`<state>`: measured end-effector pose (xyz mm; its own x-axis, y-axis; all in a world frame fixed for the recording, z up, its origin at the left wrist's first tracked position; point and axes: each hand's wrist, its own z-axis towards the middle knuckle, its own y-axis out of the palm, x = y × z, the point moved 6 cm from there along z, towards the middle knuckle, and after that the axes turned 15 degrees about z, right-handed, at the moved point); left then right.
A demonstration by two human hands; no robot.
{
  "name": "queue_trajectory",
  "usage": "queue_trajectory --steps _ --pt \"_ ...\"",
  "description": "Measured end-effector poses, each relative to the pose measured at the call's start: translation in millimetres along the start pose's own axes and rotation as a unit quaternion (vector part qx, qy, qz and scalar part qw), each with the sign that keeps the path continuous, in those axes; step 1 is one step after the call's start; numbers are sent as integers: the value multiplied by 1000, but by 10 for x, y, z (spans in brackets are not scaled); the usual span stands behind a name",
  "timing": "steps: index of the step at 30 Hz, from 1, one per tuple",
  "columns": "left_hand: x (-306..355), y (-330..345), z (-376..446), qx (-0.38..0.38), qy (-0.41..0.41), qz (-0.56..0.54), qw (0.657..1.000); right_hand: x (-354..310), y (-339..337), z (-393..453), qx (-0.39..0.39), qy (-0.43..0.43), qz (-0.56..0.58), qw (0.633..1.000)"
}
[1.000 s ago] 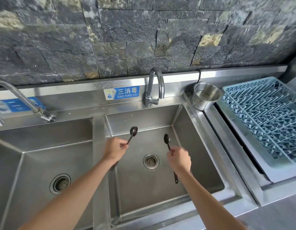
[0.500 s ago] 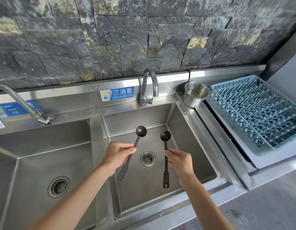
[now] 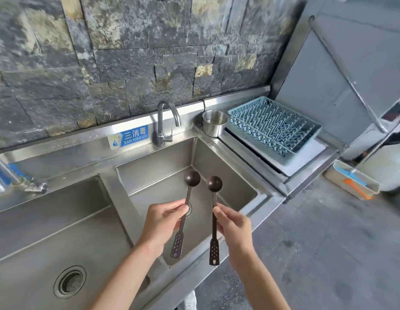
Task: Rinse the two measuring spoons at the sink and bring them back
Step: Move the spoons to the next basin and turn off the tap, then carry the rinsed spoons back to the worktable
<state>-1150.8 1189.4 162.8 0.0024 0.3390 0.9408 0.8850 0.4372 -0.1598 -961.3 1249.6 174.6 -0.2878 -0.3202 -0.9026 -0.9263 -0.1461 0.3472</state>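
Two dark brown measuring spoons with round bowls and perforated flat handle ends are held upright over the right sink basin (image 3: 219,166). My left hand (image 3: 162,222) pinches the stem of the left spoon (image 3: 192,178). My right hand (image 3: 235,227) pinches the stem of the right spoon (image 3: 214,183). The two spoon bowls sit side by side, a little apart. The faucet (image 3: 165,121) behind the basin shows no running water.
A second basin (image 3: 49,238) with a drain lies to the left, with another faucet (image 3: 26,184) at its far edge. A steel cup (image 3: 213,125) and a blue dish rack (image 3: 273,128) stand right of the sink. Grey floor and a bin (image 3: 351,182) lie further right.
Both hands have lifted the spoons up and drawn them closer together. The view has swung right and back from the sink, showing more floor.
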Motion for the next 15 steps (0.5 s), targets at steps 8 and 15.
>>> queue_trajectory --steps 8,15 --pt "-57 410 -922 -124 41 40 991 -14 -594 -1263 123 -59 24 990" --pt "-145 1182 -1731 -249 63 59 965 -115 -1278 -2262 222 -111 55 967"
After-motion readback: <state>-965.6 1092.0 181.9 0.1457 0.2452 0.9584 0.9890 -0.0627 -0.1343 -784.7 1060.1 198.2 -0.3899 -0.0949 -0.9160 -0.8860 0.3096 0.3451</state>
